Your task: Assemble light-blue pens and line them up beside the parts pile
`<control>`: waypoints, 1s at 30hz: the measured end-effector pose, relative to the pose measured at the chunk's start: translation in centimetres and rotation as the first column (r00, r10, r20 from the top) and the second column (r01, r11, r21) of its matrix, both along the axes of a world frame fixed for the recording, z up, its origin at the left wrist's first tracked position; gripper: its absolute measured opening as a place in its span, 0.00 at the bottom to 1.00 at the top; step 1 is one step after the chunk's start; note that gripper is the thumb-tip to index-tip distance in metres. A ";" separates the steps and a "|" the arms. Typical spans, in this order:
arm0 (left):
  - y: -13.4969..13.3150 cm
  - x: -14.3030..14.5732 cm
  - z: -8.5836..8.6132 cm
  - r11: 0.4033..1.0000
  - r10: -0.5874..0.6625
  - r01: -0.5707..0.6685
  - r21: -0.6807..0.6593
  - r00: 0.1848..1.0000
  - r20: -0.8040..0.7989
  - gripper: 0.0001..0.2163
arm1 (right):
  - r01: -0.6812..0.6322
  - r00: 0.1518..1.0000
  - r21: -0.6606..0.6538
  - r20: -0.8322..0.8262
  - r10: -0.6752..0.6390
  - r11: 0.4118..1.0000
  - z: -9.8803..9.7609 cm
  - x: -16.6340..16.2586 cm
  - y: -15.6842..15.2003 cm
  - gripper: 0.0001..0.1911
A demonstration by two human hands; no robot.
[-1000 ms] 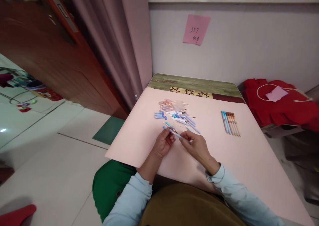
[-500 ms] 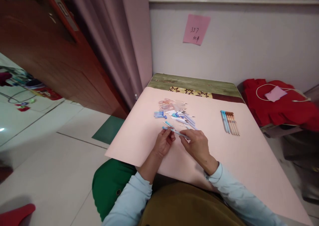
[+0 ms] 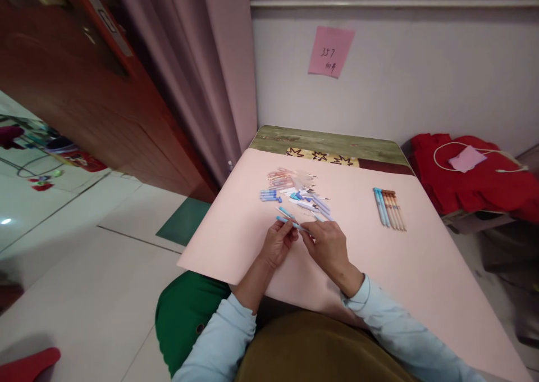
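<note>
Between my two hands, low over the table's front part, is a light blue pen (image 3: 284, 219). My left hand (image 3: 278, 244) pinches it near its left end. My right hand (image 3: 327, 246) is closed around its right part, which the fingers mostly hide. Just beyond the hands lies a loose pile of pen parts: pinkish clear barrels (image 3: 281, 178), white refills (image 3: 304, 204) with dark tips, and lilac barrels (image 3: 321, 203). Several blue pen pieces (image 3: 269, 195) lie side by side left of the pile. Another light blue piece (image 3: 286, 212) rests close to my left fingertips.
Finished-looking pens stand in a row at the right: light blue pens (image 3: 381, 208) beside brown-topped pens (image 3: 393, 209). Pale paper (image 3: 227, 219) covers the table. A red cloth (image 3: 471, 194) with a white cable is at the right, a wooden door (image 3: 138, 107) at the left.
My right hand has moved slightly left along the pen, closer to my left hand. The pen's visible middle section is shorter. The pile and the row of pens have stayed put.
</note>
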State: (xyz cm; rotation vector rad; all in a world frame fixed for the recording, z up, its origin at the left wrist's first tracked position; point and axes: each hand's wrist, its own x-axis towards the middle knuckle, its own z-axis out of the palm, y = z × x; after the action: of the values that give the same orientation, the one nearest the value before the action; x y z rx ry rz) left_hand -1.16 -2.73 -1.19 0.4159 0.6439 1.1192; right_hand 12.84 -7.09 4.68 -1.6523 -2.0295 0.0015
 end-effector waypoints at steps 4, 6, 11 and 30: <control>0.1 0.0 -0.1 1.000 0.011 -0.011 -0.008 1.000 0.005 0.11 | 0.020 1.000 -0.019 -0.008 -0.020 1.000 -0.1 -0.4 0.2 0.10; 0.1 0.0 0.0 1.000 0.012 -0.012 -0.009 1.000 -0.001 0.11 | 0.036 0.999 -0.046 -0.018 -0.036 0.998 0.0 -0.5 0.3 0.10; 0.1 0.1 0.0 1.000 -0.013 0.014 0.026 0.999 -0.043 0.12 | 0.097 0.995 -0.203 -0.006 -0.100 0.974 0.7 -0.5 0.4 0.14; 0.0 -0.1 -0.1 0.998 -0.044 0.046 0.039 0.998 -0.049 0.11 | 0.092 0.996 -0.272 0.024 -0.089 0.958 0.5 -0.1 0.2 0.07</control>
State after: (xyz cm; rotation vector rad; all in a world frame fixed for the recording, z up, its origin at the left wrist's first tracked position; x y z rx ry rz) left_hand -1.26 -2.72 -1.31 0.4909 0.6518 1.0833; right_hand 12.77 -6.88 5.22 -1.9142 -2.0321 0.2510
